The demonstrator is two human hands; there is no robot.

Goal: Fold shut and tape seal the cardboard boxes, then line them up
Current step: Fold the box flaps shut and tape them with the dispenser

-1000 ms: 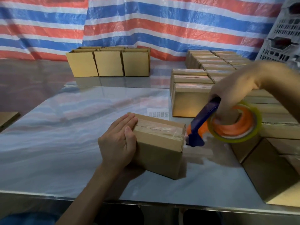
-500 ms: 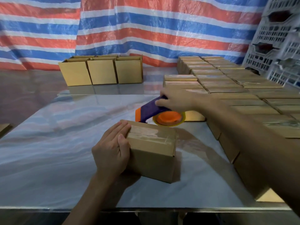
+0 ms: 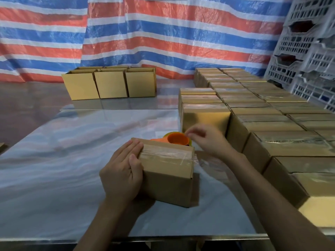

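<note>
Head cam: I see L hand (image 3: 123, 171) clamped round left end of taped box (image 3: 168, 176), fingers on top, thumb on front face. R hand (image 3: 208, 142) hovers behind box, fingers loosely curled by orange tape dispenser (image 3: 175, 140); can't tell if touching. Box sits on shiny table (image 3: 63, 160); sealed boxes (image 3: 272, 124) rowed at right, striped tarp (image 3: 163, 33) behind.

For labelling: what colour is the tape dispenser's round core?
Orange: tape dispenser core, clearest in head view.
</note>
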